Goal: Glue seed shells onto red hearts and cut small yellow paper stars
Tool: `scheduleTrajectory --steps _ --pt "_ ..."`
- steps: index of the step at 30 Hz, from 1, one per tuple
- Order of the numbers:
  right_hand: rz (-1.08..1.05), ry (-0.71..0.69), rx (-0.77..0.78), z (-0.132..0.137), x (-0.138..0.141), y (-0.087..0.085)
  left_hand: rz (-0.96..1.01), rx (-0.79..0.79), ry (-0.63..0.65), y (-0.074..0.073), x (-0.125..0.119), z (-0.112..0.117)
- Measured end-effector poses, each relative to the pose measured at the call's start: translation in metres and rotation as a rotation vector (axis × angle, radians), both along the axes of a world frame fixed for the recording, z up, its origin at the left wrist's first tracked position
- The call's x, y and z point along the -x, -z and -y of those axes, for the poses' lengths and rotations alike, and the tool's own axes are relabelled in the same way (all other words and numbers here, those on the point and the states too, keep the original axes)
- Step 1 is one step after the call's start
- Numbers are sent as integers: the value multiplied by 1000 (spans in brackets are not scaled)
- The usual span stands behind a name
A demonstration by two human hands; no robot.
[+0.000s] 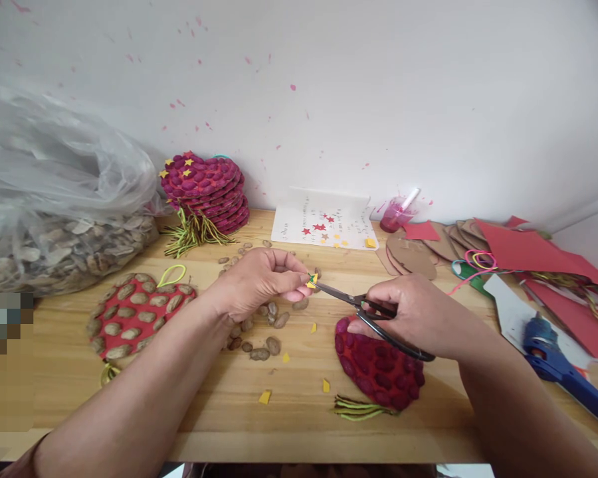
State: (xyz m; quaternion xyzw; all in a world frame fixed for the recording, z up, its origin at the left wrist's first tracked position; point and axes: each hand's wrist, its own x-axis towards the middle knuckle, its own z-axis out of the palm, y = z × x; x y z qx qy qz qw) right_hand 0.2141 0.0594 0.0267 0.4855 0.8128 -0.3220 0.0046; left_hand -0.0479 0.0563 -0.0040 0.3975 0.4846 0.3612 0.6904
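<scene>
Between its fingertips my left hand [262, 279] pinches a small piece of yellow paper [313, 280]. My right hand [413, 315] grips black-handled scissors [336, 294], whose blade tips meet the paper. Under the scissors lies a purple-red heart [379, 372] covered in painted peanuts, with a yellow-green tassel [361, 406]. A red heart [142, 315] with unpainted peanuts and a yellow loop rests left of my left forearm. Loose peanuts [273, 345] are scattered below my left hand. Several yellow scraps [264, 397] lie on the wooden table between my arms.
A clear plastic bag of peanut shells [64, 252] stands at left. Stacked purple hearts [206, 189] with yellow stars lean near the wall. A white paper [323, 222] bears red and yellow stars. Behind are a cup of pink paint [396, 216], cardboard, red paper [543, 249] and a blue glue gun [553, 358].
</scene>
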Motion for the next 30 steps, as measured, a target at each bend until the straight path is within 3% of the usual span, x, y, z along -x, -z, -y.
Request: scheduleTrajectory --steps 30 --pt "25 -20 -47 0 1 0 31 -8 -6 3 0 -1"
